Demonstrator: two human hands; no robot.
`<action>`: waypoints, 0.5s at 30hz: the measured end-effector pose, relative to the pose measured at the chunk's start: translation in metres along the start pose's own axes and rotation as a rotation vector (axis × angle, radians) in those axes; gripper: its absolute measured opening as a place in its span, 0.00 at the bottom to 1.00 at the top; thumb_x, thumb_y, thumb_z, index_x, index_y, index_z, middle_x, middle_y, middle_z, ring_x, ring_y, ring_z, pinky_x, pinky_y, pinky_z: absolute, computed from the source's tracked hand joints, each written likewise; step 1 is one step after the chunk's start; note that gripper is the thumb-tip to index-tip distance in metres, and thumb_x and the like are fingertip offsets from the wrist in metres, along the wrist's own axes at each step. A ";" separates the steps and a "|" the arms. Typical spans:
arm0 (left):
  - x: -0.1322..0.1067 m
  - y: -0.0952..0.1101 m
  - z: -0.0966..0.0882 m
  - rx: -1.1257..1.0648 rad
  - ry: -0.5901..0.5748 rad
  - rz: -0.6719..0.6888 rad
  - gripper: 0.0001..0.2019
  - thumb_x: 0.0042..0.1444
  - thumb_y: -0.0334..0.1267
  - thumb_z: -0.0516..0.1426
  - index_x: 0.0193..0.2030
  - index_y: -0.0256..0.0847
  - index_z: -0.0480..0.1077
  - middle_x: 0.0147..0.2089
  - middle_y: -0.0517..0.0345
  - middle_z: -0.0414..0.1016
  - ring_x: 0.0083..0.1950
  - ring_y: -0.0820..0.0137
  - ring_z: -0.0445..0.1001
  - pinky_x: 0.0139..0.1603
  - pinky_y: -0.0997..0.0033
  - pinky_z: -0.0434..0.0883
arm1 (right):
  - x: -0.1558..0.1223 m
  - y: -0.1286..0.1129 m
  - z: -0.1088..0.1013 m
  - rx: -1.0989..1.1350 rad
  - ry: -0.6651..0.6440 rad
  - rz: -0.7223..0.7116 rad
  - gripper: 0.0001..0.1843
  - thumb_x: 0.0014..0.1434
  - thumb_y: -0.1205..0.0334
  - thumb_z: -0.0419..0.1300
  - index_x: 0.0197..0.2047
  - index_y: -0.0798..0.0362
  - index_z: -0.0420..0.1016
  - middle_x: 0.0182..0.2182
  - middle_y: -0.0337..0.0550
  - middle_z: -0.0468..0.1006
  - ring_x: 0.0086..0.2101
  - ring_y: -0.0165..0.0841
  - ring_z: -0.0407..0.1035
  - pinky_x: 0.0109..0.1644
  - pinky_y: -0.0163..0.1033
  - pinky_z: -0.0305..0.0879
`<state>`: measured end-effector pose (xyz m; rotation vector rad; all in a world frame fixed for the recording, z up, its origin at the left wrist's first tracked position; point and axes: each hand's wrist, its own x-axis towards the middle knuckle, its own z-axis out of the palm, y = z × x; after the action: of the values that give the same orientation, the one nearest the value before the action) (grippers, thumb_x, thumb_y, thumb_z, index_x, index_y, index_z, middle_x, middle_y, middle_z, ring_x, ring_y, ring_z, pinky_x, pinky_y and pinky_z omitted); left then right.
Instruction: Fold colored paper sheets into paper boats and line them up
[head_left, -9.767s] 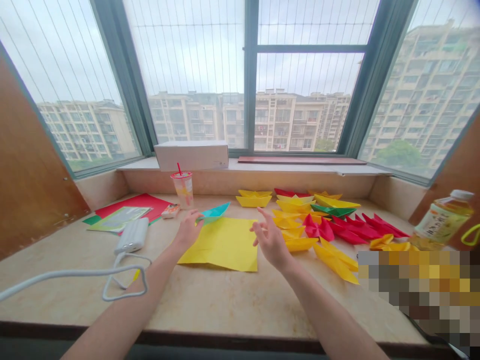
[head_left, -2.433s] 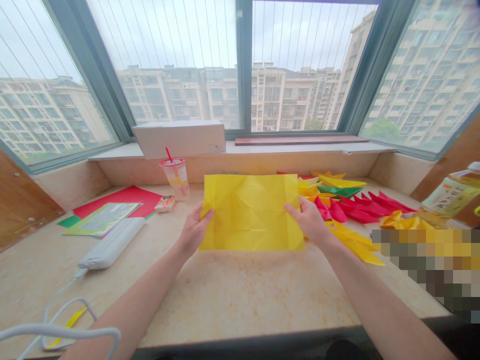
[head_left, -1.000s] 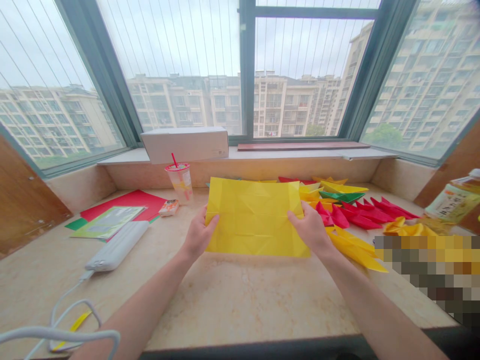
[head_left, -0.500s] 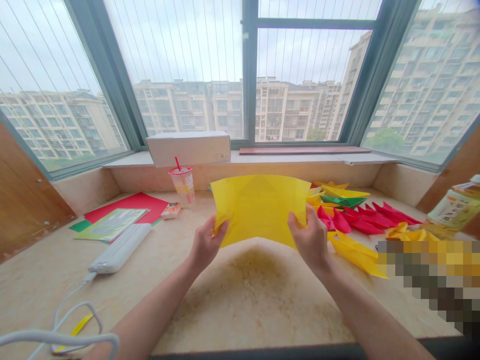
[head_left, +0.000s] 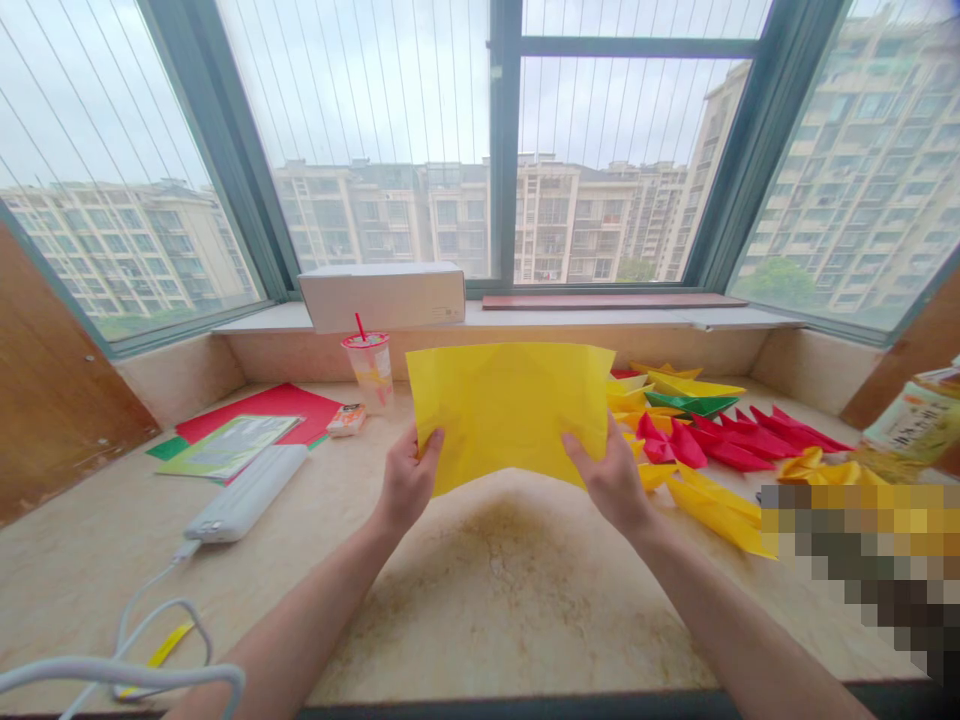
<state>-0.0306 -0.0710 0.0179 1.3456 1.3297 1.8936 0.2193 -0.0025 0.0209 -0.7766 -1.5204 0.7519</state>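
A sheet of yellow paper (head_left: 510,415) is held up above the counter, slightly bowed, its lower edge arching upward in the middle. My left hand (head_left: 409,475) grips its left side, thumb on the near face and fingers hidden behind. On the right side my right hand (head_left: 611,475) pinches it the same way. Just beyond my right hand lie folded paper pieces: red ones (head_left: 731,440), a green one (head_left: 694,404) and yellow ones (head_left: 720,510).
On the left of the stone counter (head_left: 480,620) are a white power bank (head_left: 246,495) with a cable, coloured paper (head_left: 270,408), a small orange-and-white packet (head_left: 346,420) and a plastic cup (head_left: 369,370) with a straw. A bottle (head_left: 915,420) stands far right. A white box (head_left: 382,298) rests on the sill.
Both hands have shifted slightly left with the yellow paper, which looks flatter and less curved along its top edge. The view has turned a little. The grip stays the same.
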 end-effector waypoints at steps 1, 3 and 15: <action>0.002 0.000 0.000 -0.052 0.022 -0.030 0.21 0.56 0.49 0.62 0.50 0.36 0.73 0.50 0.47 0.80 0.50 0.56 0.78 0.51 0.58 0.76 | 0.002 -0.002 -0.001 0.076 -0.012 0.036 0.30 0.58 0.53 0.63 0.62 0.50 0.66 0.54 0.50 0.76 0.53 0.44 0.71 0.60 0.51 0.65; 0.005 -0.001 0.000 -0.154 0.067 -0.097 0.21 0.53 0.48 0.63 0.49 0.36 0.72 0.48 0.48 0.80 0.48 0.56 0.79 0.49 0.58 0.76 | 0.006 -0.005 -0.003 0.220 -0.041 0.113 0.31 0.58 0.52 0.64 0.62 0.49 0.64 0.55 0.48 0.75 0.54 0.42 0.70 0.59 0.49 0.67; 0.001 0.004 0.004 -0.382 -0.099 -0.213 0.24 0.55 0.42 0.63 0.58 0.43 0.66 0.59 0.49 0.75 0.57 0.58 0.74 0.54 0.58 0.73 | -0.002 -0.002 0.003 0.373 -0.296 0.403 0.20 0.56 0.45 0.65 0.35 0.54 0.68 0.32 0.46 0.81 0.38 0.42 0.80 0.40 0.42 0.75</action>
<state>-0.0264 -0.0702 0.0217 1.0461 0.9582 1.7962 0.2162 -0.0048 0.0211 -0.7144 -1.4323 1.4589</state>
